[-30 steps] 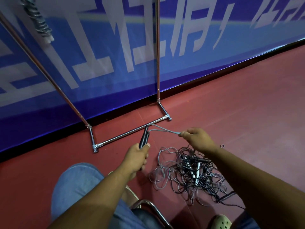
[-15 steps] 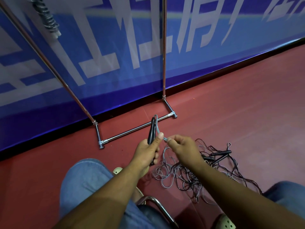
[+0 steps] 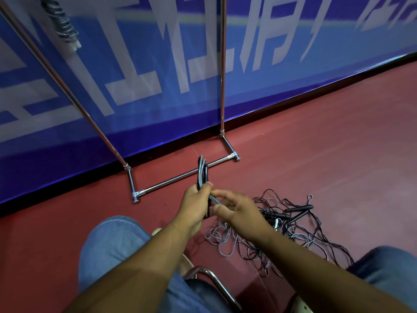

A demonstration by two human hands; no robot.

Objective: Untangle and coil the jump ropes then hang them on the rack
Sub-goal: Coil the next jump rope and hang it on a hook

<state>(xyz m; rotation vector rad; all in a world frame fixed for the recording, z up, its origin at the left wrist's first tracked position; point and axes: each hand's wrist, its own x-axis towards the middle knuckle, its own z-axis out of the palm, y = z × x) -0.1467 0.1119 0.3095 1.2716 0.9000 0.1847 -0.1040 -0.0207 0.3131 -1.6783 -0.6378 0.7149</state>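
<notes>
We've got the left hand (image 3: pixel 195 205) clenched round the black handles (image 3: pixel 205 176), held upright with a loop of grey cord (image 3: pixel 213 199) doubled alongside. The right hand (image 3: pixel 240 211) sits just beside it, thumb and fingers pinching that same cord. The tangled pile of ropes (image 3: pixel 284 236) lies to the right on the red floor (image 3: pixel 316 154), near the rack (image 3: pixel 178 178) standing at the floor's far edge by the blue banner (image 3: pixel 293 75).

Top edge is cutting off the chrome tubular metal rack (image 3: pixel 222 64) and the blurred, dark coiled rope bundle (image 3: pixel 61 21) hanging on it. The gripping left hand (image 3: pixel 195 206) is concealing the lower ends of the slim black rope handles (image 3: pixel 203 172). A thin grey cord (image 3: pixel 214 199) is disappearing under the right hand (image 3: pixel 239 211); whether it is being pinched cannot be told. The right forearm is covering part of the tangled black-and-grey rope pile (image 3: pixel 291 233).
</notes>
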